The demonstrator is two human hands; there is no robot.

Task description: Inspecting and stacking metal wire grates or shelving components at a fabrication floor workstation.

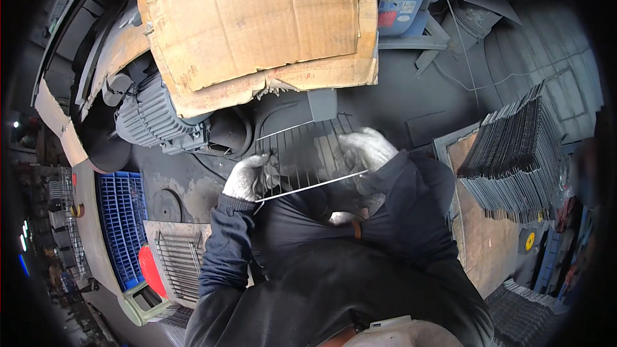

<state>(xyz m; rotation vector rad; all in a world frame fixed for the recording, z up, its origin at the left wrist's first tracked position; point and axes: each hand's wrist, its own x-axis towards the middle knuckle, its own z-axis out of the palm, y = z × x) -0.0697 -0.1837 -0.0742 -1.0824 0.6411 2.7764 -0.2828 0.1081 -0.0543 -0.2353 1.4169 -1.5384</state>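
- Overlapping sheets of brown cardboard (257, 26), creased and torn along the near edge, spread across the top middle, beyond the hands
- To the right, beside the person's leg, a brown board (485, 234) bears part of a tall stack of dark wire racks (511, 154), packed closely, their ends fanning out in rows
- A grey finned motor (157, 115) sits left of centre, partly under the cardboard's left corner
- One loose wire rack (301, 157), with thin parallel bars and a pale near rail, is held up in front of the person's lap, tilted, between both hands
- A blue plastic crate (122, 225) stands at the left, its grid of openings showing
- Near the crate, a few dark wire grids (180, 260) lie on a flat board close to the left sleeve
- The left hand (247, 177), in a pale, smudged glove, pinches the rack's left end between thumb and fingers
- The right hand (367, 149), gloved alike, grips the right end, its fingers curled and partly hidden
- A dark round disc (167, 205) lies on the floor between crate and left hand
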